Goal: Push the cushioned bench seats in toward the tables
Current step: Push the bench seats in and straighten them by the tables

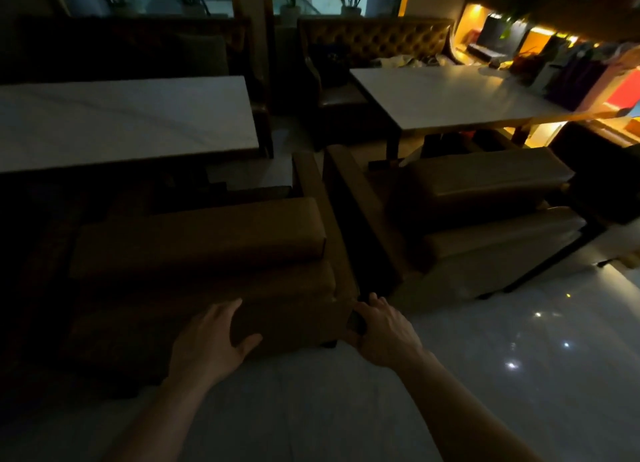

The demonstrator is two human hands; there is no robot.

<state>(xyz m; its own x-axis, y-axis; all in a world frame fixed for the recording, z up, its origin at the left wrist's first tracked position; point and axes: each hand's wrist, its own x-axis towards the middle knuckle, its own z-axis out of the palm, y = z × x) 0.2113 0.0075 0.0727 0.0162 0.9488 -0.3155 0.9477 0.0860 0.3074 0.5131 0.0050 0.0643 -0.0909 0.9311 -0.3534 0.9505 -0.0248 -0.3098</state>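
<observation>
Left desk (121,115): white top, near edge above the left cushioned bench seat (207,253). Left hand (207,343): fingers spread flat against the seat's back. Right hand (384,333): curled round the seat's right rear corner. Right bench seat (485,219): at the right desk (450,97), on glossy floor (485,357).

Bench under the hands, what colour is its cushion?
Brown, tan where the light catches the bench; the head view shows it, dimly lit.
</observation>
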